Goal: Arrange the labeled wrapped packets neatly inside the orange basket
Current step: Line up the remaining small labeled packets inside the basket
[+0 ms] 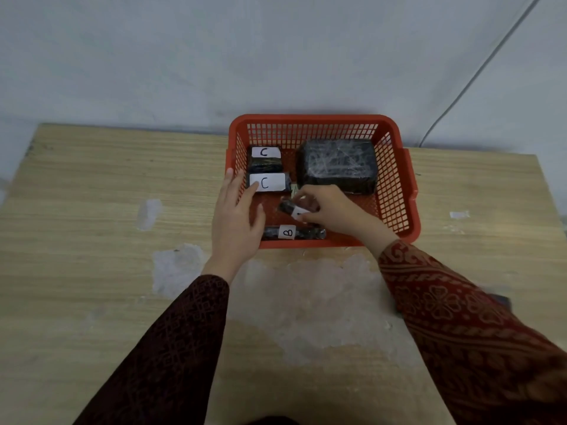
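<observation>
The orange basket stands at the table's far edge. Inside, two dark packets labelled C lie at the left, one behind and one in front. A big dark wrapped block fills the back right. A slim packet labelled B lies along the front wall. My right hand is shut on a small dark packet with a white label, held low over the basket's middle. My left hand rests flat over the basket's left front corner, fingers spread, fingertips touching the front C packet.
The basket sits on a wooden table with pale worn patches near the front. A grey wall rises behind it, and a cable runs down the wall at the right. A scrap of white tape is on the table right of the basket.
</observation>
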Tool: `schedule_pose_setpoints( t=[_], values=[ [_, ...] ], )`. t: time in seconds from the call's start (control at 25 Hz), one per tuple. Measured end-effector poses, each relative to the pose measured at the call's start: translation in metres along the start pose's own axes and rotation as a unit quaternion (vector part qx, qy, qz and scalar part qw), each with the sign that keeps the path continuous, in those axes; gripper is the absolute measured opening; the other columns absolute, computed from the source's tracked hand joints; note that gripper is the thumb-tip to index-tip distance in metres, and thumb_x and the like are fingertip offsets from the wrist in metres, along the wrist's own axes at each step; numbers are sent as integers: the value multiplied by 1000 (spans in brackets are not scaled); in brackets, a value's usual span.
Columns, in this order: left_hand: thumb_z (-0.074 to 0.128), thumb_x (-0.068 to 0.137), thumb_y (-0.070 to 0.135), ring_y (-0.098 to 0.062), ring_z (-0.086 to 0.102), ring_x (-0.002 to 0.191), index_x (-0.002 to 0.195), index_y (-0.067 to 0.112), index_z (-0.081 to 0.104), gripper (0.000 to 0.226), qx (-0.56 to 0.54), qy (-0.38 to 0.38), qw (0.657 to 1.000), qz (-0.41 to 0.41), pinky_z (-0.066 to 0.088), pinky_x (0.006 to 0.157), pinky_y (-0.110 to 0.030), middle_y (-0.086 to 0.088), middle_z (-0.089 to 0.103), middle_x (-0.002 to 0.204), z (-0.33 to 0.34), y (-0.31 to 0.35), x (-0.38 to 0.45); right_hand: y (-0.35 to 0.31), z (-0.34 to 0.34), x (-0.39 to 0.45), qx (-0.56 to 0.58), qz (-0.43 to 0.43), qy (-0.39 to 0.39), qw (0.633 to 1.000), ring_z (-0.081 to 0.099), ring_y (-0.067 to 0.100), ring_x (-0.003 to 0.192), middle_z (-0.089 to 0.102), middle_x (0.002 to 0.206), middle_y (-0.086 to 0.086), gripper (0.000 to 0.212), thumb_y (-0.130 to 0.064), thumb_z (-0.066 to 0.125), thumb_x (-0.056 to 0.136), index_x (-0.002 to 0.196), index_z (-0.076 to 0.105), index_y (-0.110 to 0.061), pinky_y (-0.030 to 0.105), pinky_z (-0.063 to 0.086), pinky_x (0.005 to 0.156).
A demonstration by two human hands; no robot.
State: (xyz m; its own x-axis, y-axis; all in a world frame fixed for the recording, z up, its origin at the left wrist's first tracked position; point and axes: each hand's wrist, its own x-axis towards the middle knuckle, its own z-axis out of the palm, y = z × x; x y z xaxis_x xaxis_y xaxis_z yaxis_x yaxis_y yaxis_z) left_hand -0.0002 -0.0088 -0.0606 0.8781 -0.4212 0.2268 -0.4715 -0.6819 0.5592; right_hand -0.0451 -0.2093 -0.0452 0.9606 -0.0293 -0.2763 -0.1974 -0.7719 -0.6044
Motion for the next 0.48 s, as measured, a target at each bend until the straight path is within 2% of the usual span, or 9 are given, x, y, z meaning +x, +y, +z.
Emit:
schedule_pose_setpoints(
  t=[0.12,0.2,0.36,0.48],
  values=[
    [51,93,19,-24,23,146,126,6,59,36,-36,14,999,5,19,117,-24,-14,47,145,4,-7,-2,-11,21,28,-44,-17,-26,999,62,22,96,66,108,9,36,-23,72,80,111,58,-13,33,52,80],
    [52,93,17,-23,24,146,124,5,60,34,-62,26,998,-2,13,117,-15,-13,49,143,4,-8,-2,-18,29,42,-90,-40,-32,995,61,23,96,65,109,9,31,-23,69,82,110,59,-14,35,53,78],
    [53,92,13,-24,27,144,119,3,63,30,-81,34,996,1,14,116,-14,-14,54,137,4,-7,-1,-27,35,57,-174,-103,7,979,56,26,102,60,109,9,28,-21,64,85,112,61,-12,40,51,81],
    [53,92,12,-24,28,144,115,2,64,28,-92,39,995,-3,14,116,-14,-14,55,136,5,-7,-2,-28,40,61,-270,-127,48,953,50,28,113,58,115,9,30,-19,57,88,117,61,-12,37,41,89]
  ],
)
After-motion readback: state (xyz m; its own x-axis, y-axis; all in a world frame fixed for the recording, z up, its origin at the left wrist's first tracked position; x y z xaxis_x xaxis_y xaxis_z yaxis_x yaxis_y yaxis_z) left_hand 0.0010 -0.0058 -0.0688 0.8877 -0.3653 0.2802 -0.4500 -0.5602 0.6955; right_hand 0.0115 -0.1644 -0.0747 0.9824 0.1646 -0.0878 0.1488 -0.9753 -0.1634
